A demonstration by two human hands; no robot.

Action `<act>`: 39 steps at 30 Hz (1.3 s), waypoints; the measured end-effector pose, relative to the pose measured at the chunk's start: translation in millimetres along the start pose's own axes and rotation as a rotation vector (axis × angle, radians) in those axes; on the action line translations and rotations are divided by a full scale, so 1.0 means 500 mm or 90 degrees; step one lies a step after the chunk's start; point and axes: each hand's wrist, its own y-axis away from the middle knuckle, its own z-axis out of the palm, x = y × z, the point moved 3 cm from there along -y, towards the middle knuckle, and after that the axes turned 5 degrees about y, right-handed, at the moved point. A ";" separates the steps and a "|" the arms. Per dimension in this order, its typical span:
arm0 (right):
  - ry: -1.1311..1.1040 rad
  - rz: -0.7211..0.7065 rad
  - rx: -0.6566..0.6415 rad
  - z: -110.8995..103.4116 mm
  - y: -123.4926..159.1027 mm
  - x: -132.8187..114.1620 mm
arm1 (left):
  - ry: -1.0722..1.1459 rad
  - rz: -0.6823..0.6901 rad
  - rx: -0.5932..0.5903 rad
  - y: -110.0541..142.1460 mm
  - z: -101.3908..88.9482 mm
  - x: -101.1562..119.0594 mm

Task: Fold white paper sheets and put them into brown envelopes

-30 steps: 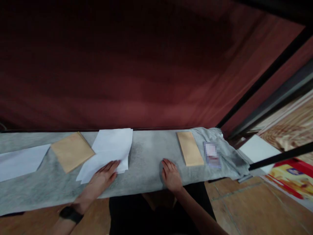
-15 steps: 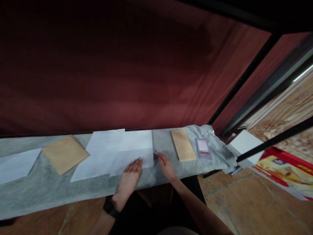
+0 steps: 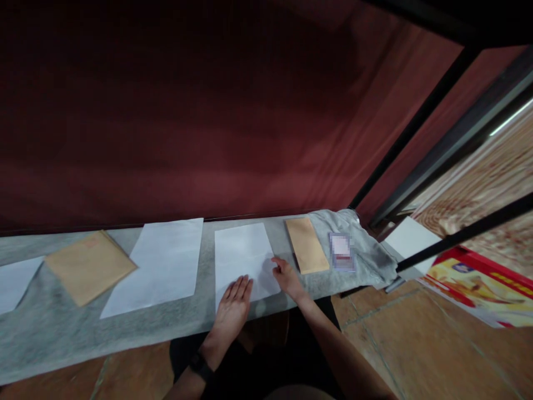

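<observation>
A white sheet of paper point(image 3: 241, 250) lies on the grey cloth in front of me, with a faint crease across it. My left hand point(image 3: 235, 303) rests flat on its lower part, fingers stretched out and holding nothing. At the sheet's right edge is my right hand point(image 3: 287, 278), its fingers curled in and closed on the paper's edge. Left of this sheet lies white paper point(image 3: 166, 261), overlapped by a stack of brown envelopes point(image 3: 91, 266). Just right of my right hand is a narrow brown envelope point(image 3: 307, 244).
The grey cloth point(image 3: 137, 328) covers a long narrow table against a dark red panel point(image 3: 187, 178). A small blurred packet point(image 3: 342, 253) lies near the right end. More white paper point(image 3: 19, 280) is at far left. A black metal bar point(image 3: 420, 122) and a red-yellow box point(image 3: 478, 286) stand right.
The sheet under my hands has shifted right, apart from the white paper it overlapped, leaving cloth between them. My right hand's fingers have curled in at its edge. The view has shifted slightly.
</observation>
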 end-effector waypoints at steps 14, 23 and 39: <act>0.303 -0.315 -0.096 0.118 -0.060 -0.134 | 0.225 -0.140 -0.008 -0.083 -0.042 -0.109; 0.363 -0.287 -0.051 0.124 -0.074 -0.090 | 0.060 -0.217 0.062 -0.136 0.067 -0.142; 0.369 -0.193 0.024 0.078 -0.033 -0.083 | 0.060 -0.223 0.103 -0.139 0.035 -0.085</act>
